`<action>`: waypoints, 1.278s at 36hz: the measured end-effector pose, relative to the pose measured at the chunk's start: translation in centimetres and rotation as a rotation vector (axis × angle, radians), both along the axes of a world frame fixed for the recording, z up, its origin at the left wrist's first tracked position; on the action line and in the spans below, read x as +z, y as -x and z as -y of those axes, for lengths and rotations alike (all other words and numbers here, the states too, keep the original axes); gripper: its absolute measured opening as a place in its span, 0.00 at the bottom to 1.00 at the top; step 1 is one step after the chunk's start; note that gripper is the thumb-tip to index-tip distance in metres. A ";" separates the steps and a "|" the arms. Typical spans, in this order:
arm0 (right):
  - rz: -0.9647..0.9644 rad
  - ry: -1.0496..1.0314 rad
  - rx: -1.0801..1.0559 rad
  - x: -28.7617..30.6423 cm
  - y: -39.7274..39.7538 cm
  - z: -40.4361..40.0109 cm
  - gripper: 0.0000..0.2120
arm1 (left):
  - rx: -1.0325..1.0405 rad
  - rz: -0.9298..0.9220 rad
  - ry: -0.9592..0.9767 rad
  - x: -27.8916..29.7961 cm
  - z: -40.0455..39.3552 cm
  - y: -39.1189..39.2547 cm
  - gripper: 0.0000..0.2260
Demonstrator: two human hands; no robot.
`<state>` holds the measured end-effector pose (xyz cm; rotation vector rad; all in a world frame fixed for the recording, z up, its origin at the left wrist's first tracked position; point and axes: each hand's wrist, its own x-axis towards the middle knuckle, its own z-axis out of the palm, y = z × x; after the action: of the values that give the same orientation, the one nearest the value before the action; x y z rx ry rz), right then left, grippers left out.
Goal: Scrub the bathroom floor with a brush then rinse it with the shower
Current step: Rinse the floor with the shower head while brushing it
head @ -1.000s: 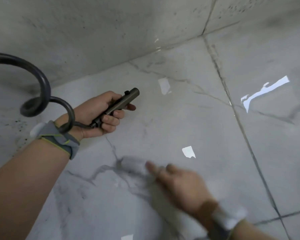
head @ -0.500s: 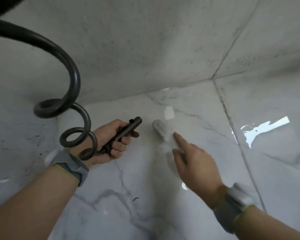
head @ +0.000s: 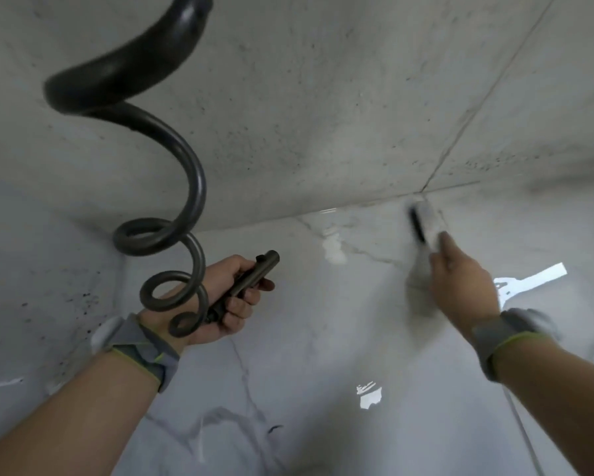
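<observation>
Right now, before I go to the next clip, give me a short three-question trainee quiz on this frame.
1. True or false: the left hand grips the sprayer.
2. The brush is at: A) the floor's edge by the wall; B) the near floor; C) on the hose.
3. Fill in: the right hand holds the ____.

Key: 1 true; 2 A; 3 brush.

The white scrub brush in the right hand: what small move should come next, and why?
Probably a short stroke back toward the body. The right hand holds the blurred white scrub brush at the far edge of the wet white marble floor, almost against the grey wall. The left hand grips the dark metal sprayer; no water shows.
</observation>
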<state>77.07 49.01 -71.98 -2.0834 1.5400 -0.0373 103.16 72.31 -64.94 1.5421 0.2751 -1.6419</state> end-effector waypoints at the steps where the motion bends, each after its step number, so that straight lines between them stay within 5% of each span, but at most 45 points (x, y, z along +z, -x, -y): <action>1: 0.027 0.023 -0.078 0.4 0.2 0.7 0.16 | 0.007 -0.008 0.003 0.1 0.1 -0.1 0.17; 5: 0.123 0.044 -0.130 1.8 -1.3 -1.8 0.19 | 0.042 -0.043 0.017 0.3 0.5 -0.2 0.17; 12: 0.117 -0.047 0.432 1.3 -7.8 -9.5 0.26 | 0.040 -0.049 0.022 0.0 0.8 0.1 0.17; 18: -0.039 -0.039 0.638 0.7 -9.0 -7.0 0.25 | 0.011 -0.027 0.001 -0.6 0.8 0.6 0.18; 27: -0.165 -0.014 0.093 1.9 1.8 6.9 0.25 | -0.067 -0.031 -0.030 -1.3 2.1 1.7 0.18; 31: -0.039 0.003 -0.178 3.8 5.8 9.3 0.20 | -0.187 -0.005 -0.047 -1.8 3.4 3.7 0.18; 39: 0.116 -0.027 -0.365 3.4 13.8 -1.7 0.25 | -0.415 -0.030 0.031 -3.6 8.5 10.0 0.16; 46: 0.054 -0.168 -0.435 2.6 15.9 -10.7 0.15 | -0.379 0.042 0.109 -4.6 15.4 11.0 0.15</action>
<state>61.18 59.70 -69.39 -1.5772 1.8654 -0.1175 92.15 56.91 -69.58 1.6126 -0.1379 -1.8754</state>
